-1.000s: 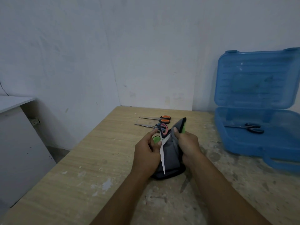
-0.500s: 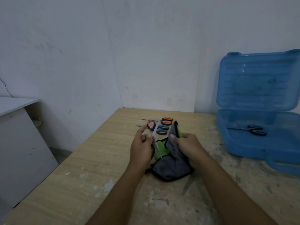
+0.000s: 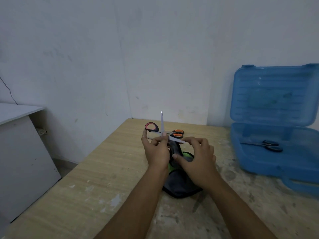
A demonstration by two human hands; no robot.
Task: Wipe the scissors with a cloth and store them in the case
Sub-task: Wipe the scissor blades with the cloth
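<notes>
My left hand (image 3: 155, 150) holds a pair of red-handled scissors (image 3: 162, 124) by the pivot. The blades are spread: one points straight up, the other points right. My right hand (image 3: 198, 157) grips the grey and green cloth (image 3: 179, 185), with its fingertips at the tip of the right-pointing blade. The rest of the cloth lies on the table under both hands. Behind my hands, orange-handled scissors (image 3: 177, 133) lie on the table. The blue case (image 3: 259, 169) stands open at the right with dark-handled scissors (image 3: 269, 145) inside.
The wooden table (image 3: 86, 195) is stained with paint and meets the white wall at the back. Its left edge drops off beside a white cabinet (image 3: 17, 152). The case lid (image 3: 276, 94) stands upright near the wall.
The red-handled scissors have turned from blade-down against the cloth to raised with the blades spread, one pointing up. My right hand has shifted on the cloth toward the lower blade.
</notes>
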